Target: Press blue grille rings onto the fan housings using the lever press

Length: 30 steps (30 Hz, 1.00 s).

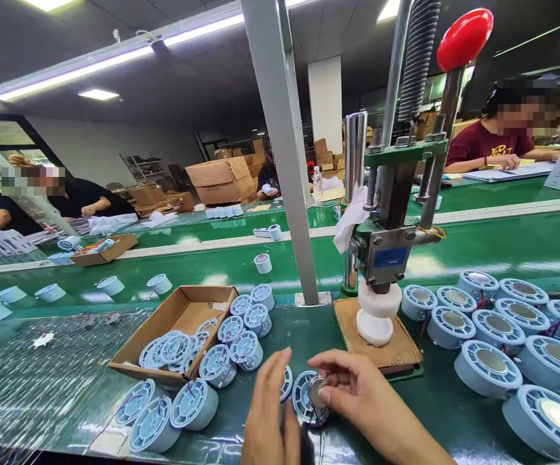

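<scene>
Here the right hand [357, 387] pinches a metal disc [316, 390] over a round housing [309, 402] on the bench; left hand [269, 413], fingers together, steadies it; fitted housings [487, 368] lie right, unfitted ones [193, 403] left

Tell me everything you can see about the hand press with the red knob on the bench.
The hand press stands upright on a wooden board on the green bench, right of a grey post. Its frame is green-painted metal with a blue plate on the front, polished steel columns and a coiled spring above. A lever with a glossy red knob slants up to the right. A white cloth hangs at its left side. The ram sits down on a stack of white round blocks. Neither hand touches it.
</scene>
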Tool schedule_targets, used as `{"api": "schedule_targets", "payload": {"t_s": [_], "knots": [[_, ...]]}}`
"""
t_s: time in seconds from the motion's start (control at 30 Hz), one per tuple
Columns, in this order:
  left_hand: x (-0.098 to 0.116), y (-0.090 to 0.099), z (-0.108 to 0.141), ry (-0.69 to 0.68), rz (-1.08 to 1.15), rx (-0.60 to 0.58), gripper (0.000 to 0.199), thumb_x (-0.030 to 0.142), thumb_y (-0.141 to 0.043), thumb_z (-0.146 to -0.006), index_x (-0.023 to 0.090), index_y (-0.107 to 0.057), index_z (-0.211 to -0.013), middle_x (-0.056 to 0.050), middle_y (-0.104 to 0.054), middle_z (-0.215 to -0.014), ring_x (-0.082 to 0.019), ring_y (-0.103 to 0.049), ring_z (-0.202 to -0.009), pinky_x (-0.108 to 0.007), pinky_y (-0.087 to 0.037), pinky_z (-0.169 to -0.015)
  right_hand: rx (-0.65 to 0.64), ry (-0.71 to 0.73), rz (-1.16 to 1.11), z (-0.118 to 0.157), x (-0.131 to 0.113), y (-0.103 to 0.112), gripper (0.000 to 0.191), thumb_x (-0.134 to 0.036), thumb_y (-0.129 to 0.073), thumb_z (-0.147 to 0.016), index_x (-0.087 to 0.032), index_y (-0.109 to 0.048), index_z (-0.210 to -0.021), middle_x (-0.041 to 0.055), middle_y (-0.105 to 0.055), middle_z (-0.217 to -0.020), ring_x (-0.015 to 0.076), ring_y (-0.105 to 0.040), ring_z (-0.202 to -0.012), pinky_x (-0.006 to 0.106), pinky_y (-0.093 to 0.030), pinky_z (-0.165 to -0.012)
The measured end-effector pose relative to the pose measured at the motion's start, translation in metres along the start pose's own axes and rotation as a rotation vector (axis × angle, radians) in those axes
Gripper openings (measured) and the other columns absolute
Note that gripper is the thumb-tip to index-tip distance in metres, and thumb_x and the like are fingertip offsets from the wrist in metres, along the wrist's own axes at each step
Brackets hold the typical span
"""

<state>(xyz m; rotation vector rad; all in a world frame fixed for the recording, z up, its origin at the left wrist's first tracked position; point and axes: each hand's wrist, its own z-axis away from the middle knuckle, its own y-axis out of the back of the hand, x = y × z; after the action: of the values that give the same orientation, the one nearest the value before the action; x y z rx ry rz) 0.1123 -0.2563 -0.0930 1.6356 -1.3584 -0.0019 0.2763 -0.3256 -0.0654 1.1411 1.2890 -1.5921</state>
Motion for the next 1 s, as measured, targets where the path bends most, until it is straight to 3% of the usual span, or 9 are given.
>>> {"api": "schedule_targets", "payload": {"t_s": [0.1,0.2,0.37,0.57,0.77,1.0], "knots": [[-0.010,0.006,0.004,0.174,0.084,-0.031,0.037,0.025,-0.040,-0.096,0.034,-0.057,-0.128,-0.006,-0.057,-0.132,-0.024,-0.059,-0.119,-0.041,-0.052,-0.099,0.000,-0.018,0.256,-0.004,-0.008,0.002,0.033,-0.024,-0.060,-0.075,-0.013,-0.065,-0.106,0.0047,-0.062,-0.090,0.0125,-0.055,-0.078,0.024,-0.045,-0.074],[-0.015,0.003,0.010,0.250,0.179,-0.060,0.035,0.035,-0.045,-0.095,0.034,-0.060,-0.127,-0.005,-0.059,-0.134,-0.026,-0.055,-0.124,-0.043,-0.049,-0.104,-0.018,-0.001,0.522,-0.009,-0.012,0.000,0.025,-0.017,-0.056,-0.080,-0.016,-0.067,-0.102,0.0023,-0.063,-0.084,0.0121,-0.054,-0.074,0.022,-0.041,-0.069],[-0.020,-0.014,0.022,0.317,0.297,-0.186,0.044,0.040,-0.045,-0.097,0.029,-0.053,-0.139,-0.005,-0.053,-0.145,-0.024,-0.045,-0.137,-0.042,-0.037,-0.115,-0.011,0.080,0.816,-0.012,-0.005,-0.009,0.016,-0.017,-0.057,-0.085,-0.022,-0.068,-0.096,0.0011,-0.067,-0.093,0.0180,-0.058,-0.092,0.027,-0.042,-0.082],[-0.018,-0.026,0.032,0.295,0.356,-0.211,0.055,0.035,-0.049,-0.094,0.029,-0.041,-0.147,-0.004,-0.044,-0.152,-0.023,-0.038,-0.142,-0.044,-0.031,-0.119,0.005,0.207,1.011,-0.009,0.005,-0.007,0.015,-0.013,-0.056,-0.089,-0.019,-0.067,-0.096,0.0043,-0.063,-0.110,0.0190,-0.055,-0.102,0.033,-0.043,-0.094],[-0.002,-0.020,0.024,0.425,0.350,-0.377,0.074,0.036,-0.061,-0.084,0.013,-0.035,-0.150,-0.012,-0.033,-0.157,-0.028,-0.030,-0.146,-0.050,-0.024,-0.121,-0.246,0.323,1.092,-0.005,-0.006,0.003,0.027,-0.011,-0.051,-0.093,-0.023,-0.070,-0.107,0.0043,-0.062,-0.119,0.0183,-0.053,-0.110,0.033,-0.047,-0.097],[-0.001,-0.018,0.024,0.449,0.389,-0.393,0.081,0.024,-0.065,-0.079,0.016,-0.030,-0.152,-0.010,-0.029,-0.159,-0.026,-0.026,-0.147,-0.048,-0.020,-0.122,-0.401,0.288,1.267,-0.011,-0.017,0.003,0.030,-0.009,-0.048,-0.093,-0.022,-0.070,-0.108,0.0067,-0.063,-0.114,0.0196,-0.057,-0.105,0.036,-0.048,-0.095]]}}
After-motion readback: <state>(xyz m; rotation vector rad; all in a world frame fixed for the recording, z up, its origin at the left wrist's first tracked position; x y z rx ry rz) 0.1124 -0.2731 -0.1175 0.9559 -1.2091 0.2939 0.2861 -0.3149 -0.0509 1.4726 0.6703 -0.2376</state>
